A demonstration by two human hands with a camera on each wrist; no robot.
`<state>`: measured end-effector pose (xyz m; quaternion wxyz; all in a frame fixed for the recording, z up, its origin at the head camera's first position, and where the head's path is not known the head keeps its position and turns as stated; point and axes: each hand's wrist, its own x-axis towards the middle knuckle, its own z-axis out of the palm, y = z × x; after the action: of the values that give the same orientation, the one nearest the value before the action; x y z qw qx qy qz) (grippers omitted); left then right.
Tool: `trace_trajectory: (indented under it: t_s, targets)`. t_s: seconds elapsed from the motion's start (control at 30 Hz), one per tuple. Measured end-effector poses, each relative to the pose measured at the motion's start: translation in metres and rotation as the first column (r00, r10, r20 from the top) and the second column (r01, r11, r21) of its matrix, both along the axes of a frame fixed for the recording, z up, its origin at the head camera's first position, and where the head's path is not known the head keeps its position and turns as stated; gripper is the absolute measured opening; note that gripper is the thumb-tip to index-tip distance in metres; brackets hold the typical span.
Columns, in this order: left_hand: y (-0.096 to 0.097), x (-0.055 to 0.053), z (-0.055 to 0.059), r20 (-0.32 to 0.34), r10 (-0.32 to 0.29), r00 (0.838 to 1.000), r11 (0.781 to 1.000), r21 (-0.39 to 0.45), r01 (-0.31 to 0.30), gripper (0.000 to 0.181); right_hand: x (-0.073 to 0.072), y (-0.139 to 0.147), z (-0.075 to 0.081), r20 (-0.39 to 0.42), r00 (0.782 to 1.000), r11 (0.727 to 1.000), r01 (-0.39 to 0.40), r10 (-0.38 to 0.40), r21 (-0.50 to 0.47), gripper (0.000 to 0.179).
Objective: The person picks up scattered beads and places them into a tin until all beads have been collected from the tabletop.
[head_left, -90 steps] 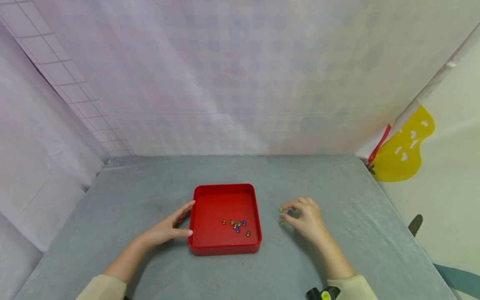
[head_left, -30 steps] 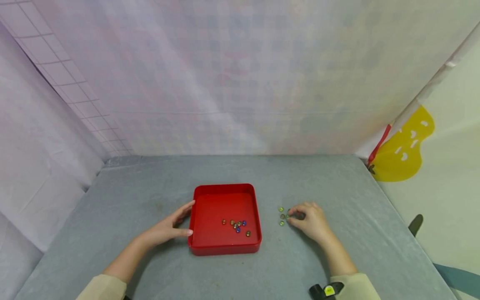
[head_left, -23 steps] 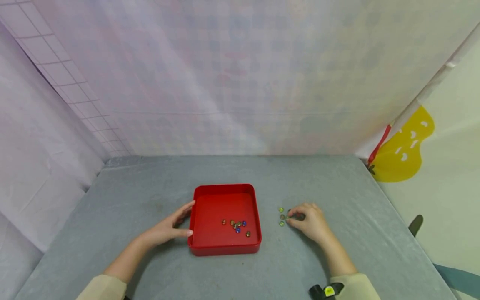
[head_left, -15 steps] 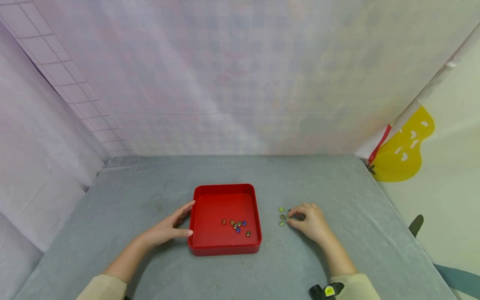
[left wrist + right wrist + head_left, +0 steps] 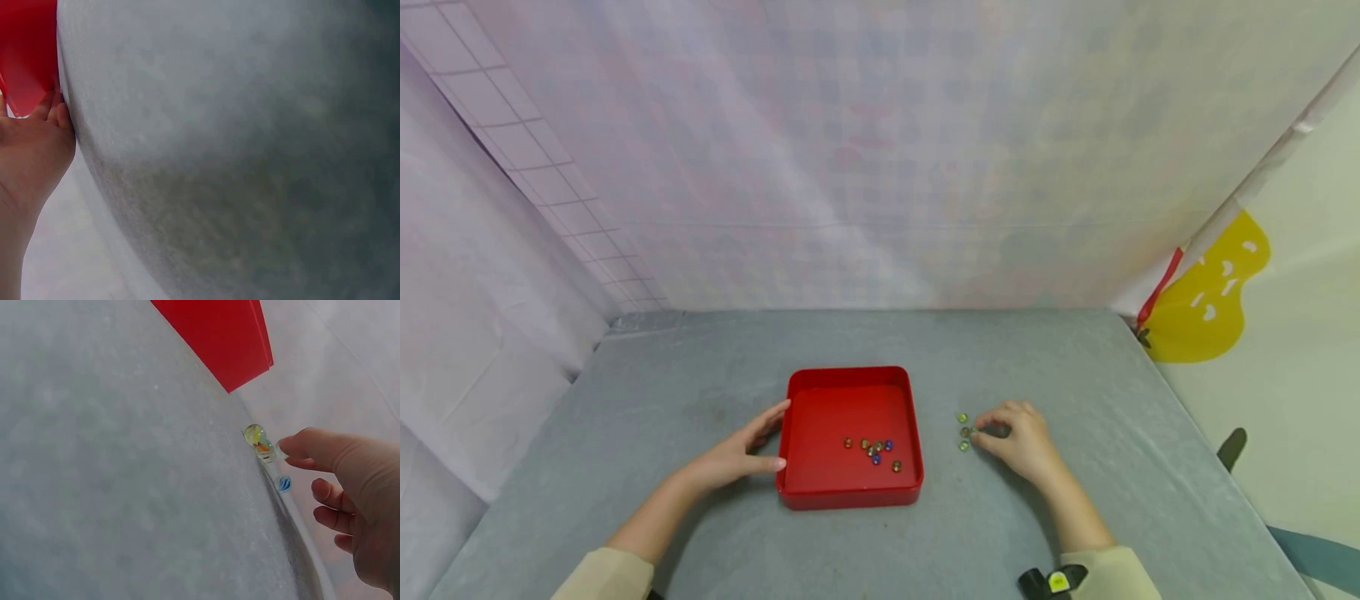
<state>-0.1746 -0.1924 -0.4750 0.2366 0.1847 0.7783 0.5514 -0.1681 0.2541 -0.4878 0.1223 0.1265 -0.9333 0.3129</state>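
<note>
My left hand (image 5: 730, 458) rests against the left wall of a square red tray (image 5: 850, 500), its fingers and thumb extended along the side. The left wrist view shows those fingertips at the red wall. Right of the tray, my right hand (image 5: 1018, 442) pinches a small clear glass marble (image 5: 282, 450) between thumb and index finger, low over the cloth. Just left of the fingertips lie an upper green marble (image 5: 962, 417), a brownish marble (image 5: 966, 432) and a lower green marble (image 5: 963, 446). A blue-striped marble (image 5: 284, 483) lies near that hand in the right wrist view.
Several brownish marbles and two blue ones, including a blue marble (image 5: 889, 446), lie inside the tray toward its near right. Grey cloth (image 5: 700, 375) covers the table. A pale curtain (image 5: 880, 167) hangs along the back.
Compared with three seconds ago, my right hand sits slightly further right, and a brownish marble shows between the two green ones. Over the last second both hands stay nearly still.
</note>
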Motion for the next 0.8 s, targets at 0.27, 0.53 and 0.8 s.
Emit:
trace_trajectory:
  t_s: [0.27,0.53,0.8]
  targets:
    - [0.0,0.0,0.0,0.0,0.002,1.0,1.0,-0.011,-0.002,0.083,0.0,-0.003,0.002,-0.093,0.995,1.0,-0.021,0.021,-0.003,0.014]
    - [0.0,0.0,0.0,0.001,0.003,1.0,1.0,-0.01,-0.003,0.083,0.002,-0.006,0.006,-0.152,0.988,0.999,-0.034,0.034,0.001,0.015]
    - [0.0,0.0,0.0,0.002,0.001,1.0,1.0,-0.009,-0.001,0.083,0.004,-0.009,0.011,-0.165,0.986,0.999,-0.035,0.036,0.009,0.016]
